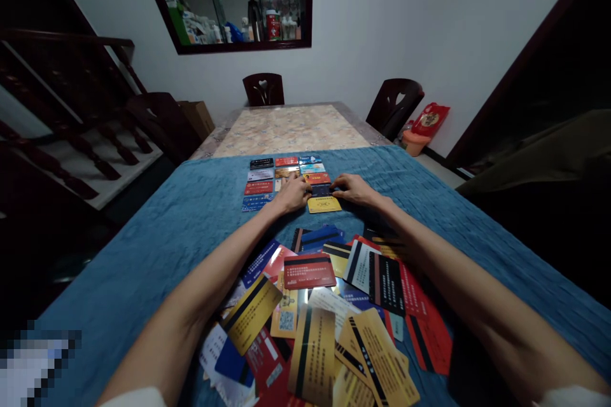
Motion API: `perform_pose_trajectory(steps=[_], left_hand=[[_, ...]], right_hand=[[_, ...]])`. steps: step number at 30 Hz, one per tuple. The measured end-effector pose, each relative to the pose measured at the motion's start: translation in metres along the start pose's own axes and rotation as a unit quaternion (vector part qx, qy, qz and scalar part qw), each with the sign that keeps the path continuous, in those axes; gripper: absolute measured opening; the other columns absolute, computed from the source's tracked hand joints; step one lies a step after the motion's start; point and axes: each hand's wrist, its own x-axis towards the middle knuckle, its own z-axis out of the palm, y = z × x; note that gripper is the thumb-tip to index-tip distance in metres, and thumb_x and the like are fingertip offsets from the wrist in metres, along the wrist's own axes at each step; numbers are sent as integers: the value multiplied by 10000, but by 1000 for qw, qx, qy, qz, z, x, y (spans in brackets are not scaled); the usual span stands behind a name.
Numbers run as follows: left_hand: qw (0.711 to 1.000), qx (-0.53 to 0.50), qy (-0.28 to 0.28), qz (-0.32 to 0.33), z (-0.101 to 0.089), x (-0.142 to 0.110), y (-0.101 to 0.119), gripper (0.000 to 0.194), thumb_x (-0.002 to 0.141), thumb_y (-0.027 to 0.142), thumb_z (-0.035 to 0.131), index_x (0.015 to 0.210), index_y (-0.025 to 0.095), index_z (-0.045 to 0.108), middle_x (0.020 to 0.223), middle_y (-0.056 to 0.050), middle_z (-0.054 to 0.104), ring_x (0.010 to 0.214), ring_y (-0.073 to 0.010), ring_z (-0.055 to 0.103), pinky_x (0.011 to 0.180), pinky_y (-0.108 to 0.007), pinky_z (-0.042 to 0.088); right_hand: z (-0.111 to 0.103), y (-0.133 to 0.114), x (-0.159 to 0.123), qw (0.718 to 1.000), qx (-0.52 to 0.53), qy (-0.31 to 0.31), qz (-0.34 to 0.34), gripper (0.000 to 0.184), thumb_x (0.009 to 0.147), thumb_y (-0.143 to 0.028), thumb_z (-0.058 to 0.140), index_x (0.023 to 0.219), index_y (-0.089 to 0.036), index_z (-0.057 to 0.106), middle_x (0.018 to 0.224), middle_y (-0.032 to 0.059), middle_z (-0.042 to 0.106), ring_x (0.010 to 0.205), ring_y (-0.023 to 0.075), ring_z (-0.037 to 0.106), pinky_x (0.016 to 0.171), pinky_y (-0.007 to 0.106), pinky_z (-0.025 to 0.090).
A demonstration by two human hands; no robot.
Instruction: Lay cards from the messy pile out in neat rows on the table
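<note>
A dark card (321, 191) lies on the blue cloth between my two hands, in the right-hand column of a small grid of cards. My left hand (293, 193) has its bent fingers at the card's left edge and covers part of the middle column. At the opposite edge, the curled fingers of my right hand (356, 190) hold the card's right end. Just in front of it is a yellow card (324, 205), and an orange-red card (317, 177) is just behind. At the left of the grid are a red card (258, 187) and a blue card (256, 203).
A loose heap of overlapping cards, with a red card (310, 271) on top, spreads between my forearms. Under everything is a blue cloth (191, 203) on the table (286, 127). Chairs (263, 90) stand around it, and a wooden railing (62, 38) is at left.
</note>
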Motion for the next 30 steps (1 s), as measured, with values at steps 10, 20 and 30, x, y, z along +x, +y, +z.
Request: perform_pose_trajectory(steps=[10,20,30], left_hand=[[996,72,-10,54,2,1,9,279,802,109,506,964,176,723,1138,-153,664,1243,-341,415,988,-547,342],[999,32,-5,7,-12,-5,19,297,772,78,501,954,144,727,1142,-180,666,1240,-351,409,967,-536,321],[999,15,44,21,-31,-35,31,245,849,135,487,917,158,720,1100,-147,674,1229,-349,409,946,-532,332]], right_hand=[[0,-3,1,999,-27,-7,16,311,795,-220,620,1047,-129,778,983,81,723,879,217,634,787,269,458],[0,-5,-8,999,-7,38,9,357,787,-177,600,1117,-152,734,1027,79,729,903,206,631,798,264,458],[-7,-15,-49,991,-6,109,-75,222,829,-209,594,990,-171,742,957,93,703,886,228,599,842,343,438]])
